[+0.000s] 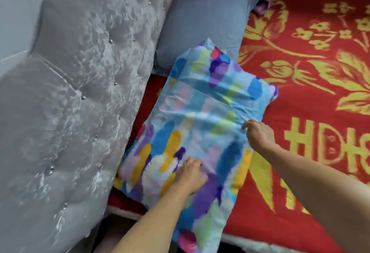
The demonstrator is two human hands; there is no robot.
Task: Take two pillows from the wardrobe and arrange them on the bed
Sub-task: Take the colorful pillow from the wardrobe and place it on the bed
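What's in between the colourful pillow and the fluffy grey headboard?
In the head view, a narrow strip of the red blanket shows between the colourful pillow and the grey headboard. Nothing else lies there.

A red woven bed blanket with yellow floral patterns carries the only lettering in view: large yellow block strokes near the right edge, seen sideways and cut off by the frame. They resemble "HDI" but cannot be read with certainty. No other text, labels or numbers appear.
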